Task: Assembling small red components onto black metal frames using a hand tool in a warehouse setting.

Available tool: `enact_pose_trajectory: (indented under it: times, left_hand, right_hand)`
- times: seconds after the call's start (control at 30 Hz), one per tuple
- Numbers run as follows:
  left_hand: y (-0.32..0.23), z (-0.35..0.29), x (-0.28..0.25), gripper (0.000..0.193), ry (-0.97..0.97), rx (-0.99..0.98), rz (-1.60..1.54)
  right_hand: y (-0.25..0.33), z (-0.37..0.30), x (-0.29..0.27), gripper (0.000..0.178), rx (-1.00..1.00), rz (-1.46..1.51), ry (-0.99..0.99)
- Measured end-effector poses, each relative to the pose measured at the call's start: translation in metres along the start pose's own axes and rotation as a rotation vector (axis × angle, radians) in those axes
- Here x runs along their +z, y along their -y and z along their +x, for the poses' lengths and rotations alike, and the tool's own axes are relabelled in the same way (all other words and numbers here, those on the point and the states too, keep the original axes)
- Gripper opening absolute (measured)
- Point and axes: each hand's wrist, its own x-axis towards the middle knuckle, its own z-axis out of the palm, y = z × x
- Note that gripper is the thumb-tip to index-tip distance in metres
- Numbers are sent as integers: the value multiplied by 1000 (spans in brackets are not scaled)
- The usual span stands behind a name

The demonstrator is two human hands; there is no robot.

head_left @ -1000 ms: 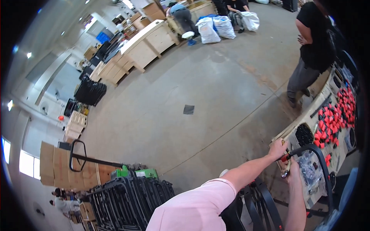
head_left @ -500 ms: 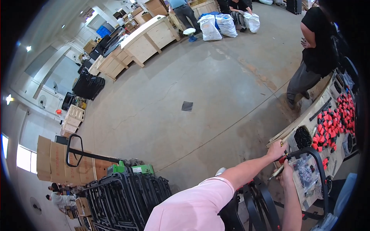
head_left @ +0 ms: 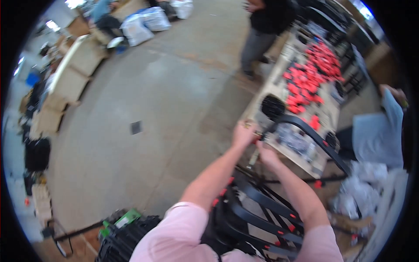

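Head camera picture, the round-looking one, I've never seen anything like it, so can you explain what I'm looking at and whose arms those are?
There's no machine here: a person wears a wide fisheye camera on their head, looking down, so straight edges bend near the rim. The two arms in pink sleeves are the wearer's own. The left hand is at the near end of a curved black bar; blur hides its exact grip. The right hand, close beside it, holds a slim metal tool, too blurred to identify. On the table lie many red pieces, a container of black parts and clear plastic bags. Another person stands beside the table's far part.
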Motion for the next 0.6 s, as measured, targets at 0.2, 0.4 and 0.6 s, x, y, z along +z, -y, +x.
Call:
enact_pose_trajectory:
  times: [0.2, 0.4, 0.6]
  left_hand:
    - [10, 16, 5, 47, 100, -190, -55]
    - [5, 8, 15, 34, -23, -30, 19]
    - [7, 8, 15, 32, -41, 21, -13]
  right_hand:
    - [0, 0, 3, 53, -28, -24, -57]
    - [11, -8, -4, 53, 124, 133, 23]
    - [13, -11, -2, 55, 142, 205, 25]
